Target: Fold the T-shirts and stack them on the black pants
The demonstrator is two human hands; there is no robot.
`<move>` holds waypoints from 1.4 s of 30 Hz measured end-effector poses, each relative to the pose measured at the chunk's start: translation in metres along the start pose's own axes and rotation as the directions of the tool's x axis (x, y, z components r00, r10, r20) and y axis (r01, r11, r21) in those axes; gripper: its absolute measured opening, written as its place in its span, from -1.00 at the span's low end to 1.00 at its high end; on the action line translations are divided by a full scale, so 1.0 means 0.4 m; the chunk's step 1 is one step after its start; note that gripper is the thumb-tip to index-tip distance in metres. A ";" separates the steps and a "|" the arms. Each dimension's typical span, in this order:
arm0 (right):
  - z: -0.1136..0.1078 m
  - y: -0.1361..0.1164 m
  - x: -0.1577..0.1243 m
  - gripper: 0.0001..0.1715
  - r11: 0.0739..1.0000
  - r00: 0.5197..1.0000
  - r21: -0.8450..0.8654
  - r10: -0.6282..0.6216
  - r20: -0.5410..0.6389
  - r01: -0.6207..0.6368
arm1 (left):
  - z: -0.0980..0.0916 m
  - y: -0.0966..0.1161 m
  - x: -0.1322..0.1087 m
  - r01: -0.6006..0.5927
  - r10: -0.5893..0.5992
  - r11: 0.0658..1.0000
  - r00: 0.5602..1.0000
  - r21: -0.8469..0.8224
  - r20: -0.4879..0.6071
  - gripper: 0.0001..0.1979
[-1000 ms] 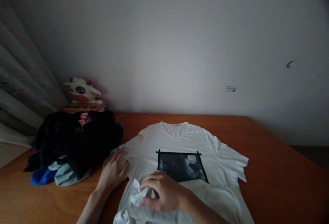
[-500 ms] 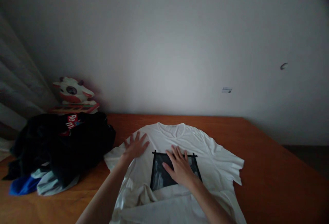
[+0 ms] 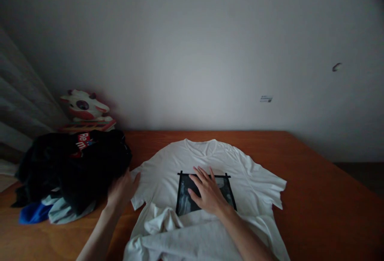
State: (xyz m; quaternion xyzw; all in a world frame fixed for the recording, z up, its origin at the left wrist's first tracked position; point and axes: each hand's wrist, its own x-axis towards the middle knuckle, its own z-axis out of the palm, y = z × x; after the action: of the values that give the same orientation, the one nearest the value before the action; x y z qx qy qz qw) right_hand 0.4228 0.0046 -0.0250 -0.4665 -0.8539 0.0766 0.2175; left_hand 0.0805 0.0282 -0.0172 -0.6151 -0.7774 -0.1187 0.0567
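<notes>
A white T-shirt [image 3: 162, 159] lies spread on the wooden table, neckline away from me, its lower part bunched in folds. On its chest is a dark picture print [image 3: 184, 199] with a black border. My right hand [image 3: 208, 195] rests on this print, fingers spread. My left hand [image 3: 123, 189] is at the right edge of a black clothing pile [image 3: 72, 169], beside the shirt's left sleeve. Its thumb stands apart, while the other fingertips are partly lost against the black cloth. The hand appears to touch the pile without gripping it.
Blue cloth [image 3: 34, 213] and grey cloth [image 3: 64, 212] stick out beneath the black pile. Behind it, a cow-shaped toy [image 3: 85, 105] sits on a red box-like object [image 3: 93, 126]. A curtain [image 3: 24, 93] hangs at left; the wall [image 3: 192, 53] borders the table's [image 3: 312, 189] far edge.
My left hand has moved left, off the shirt's shoulder to the black pile, whose right edge is pushed slightly inward. The left sleeve lies flatter. My right hand stays on the print.
</notes>
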 end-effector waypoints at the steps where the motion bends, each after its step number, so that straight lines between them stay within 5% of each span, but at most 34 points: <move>1: -0.003 -0.013 0.005 -0.54 0.999 0.999 0.025 -0.043 0.008 0.043 | 0.002 -0.011 -0.006 0.024 -0.024 1.000 1.000 0.003 0.002 -0.38; 12: 0.061 -0.236 0.072 -0.61 0.863 0.894 0.383 -0.415 0.169 0.328 | 0.028 -0.056 -0.001 0.084 -0.109 0.908 0.993 -0.409 -0.036 -0.57; 18: 0.066 -0.230 0.086 -0.61 0.858 0.912 0.424 -0.382 0.149 0.290 | 0.029 -0.025 0.004 0.035 -0.147 0.740 0.983 -0.672 -0.111 -0.50; 21: 0.074 -0.230 0.083 -0.56 0.850 0.900 0.432 -0.403 0.165 0.301 | 0.016 -0.001 0.012 0.012 -0.092 0.673 0.993 -0.740 -0.068 -0.50; 24: 0.079 -0.237 0.087 -0.72 0.820 0.951 0.546 -0.282 0.124 0.172 | -0.014 0.036 0.016 0.017 -0.037 0.608 0.999 -0.794 -0.007 -0.51; 27: 0.077 -0.227 0.110 -0.68 0.646 0.995 0.758 0.038 0.089 -0.092 | -0.066 0.100 0.003 -0.035 0.036 0.515 0.999 -0.857 -0.020 -0.51; 29: 0.073 -0.202 0.133 -0.55 0.394 0.949 0.875 0.251 0.193 -0.282 | -0.105 0.150 -0.022 -0.171 0.229 0.505 0.972 -0.846 -0.060 -0.54; 31: 0.068 -0.168 0.154 -0.43 0.124 0.868 0.901 0.349 0.352 -0.415 | -0.134 0.188 -0.059 -0.393 0.491 0.551 0.866 -0.736 -0.095 -0.58; 33: 0.065 -0.133 0.167 -0.45 -0.002 0.801 0.867 0.381 0.462 -0.499 | -0.140 0.202 -0.099 -0.579 0.629 0.607 0.768 -0.544 -0.116 -0.59; 35: 0.068 -0.107 0.172 -0.56 0.014 0.760 0.835 0.425 0.492 -0.549 | -0.123 0.189 -0.130 -0.616 0.619 0.691 0.775 -0.378 -0.130 -0.57; 38: 0.078 -0.091 0.170 -0.46 0.094 0.738 0.816 0.496 0.458 -0.570 | -0.080 0.137 -0.152 -0.481 0.471 0.830 0.876 -0.284 -0.108 -0.53; 42: 0.086 -0.091 0.168 -0.45 0.383 0.830 0.771 0.458 0.319 -0.508 | -0.054 0.075 -0.157 -0.332 0.353 0.903 0.935 -0.272 0.031 -0.55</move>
State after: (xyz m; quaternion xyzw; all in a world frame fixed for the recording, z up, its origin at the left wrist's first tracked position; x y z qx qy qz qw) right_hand 0.3481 0.0428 -0.0235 -0.5311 -0.5438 0.5432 0.3566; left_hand 0.1232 -0.0300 -0.0077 -0.7483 -0.6362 -0.1843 -0.0363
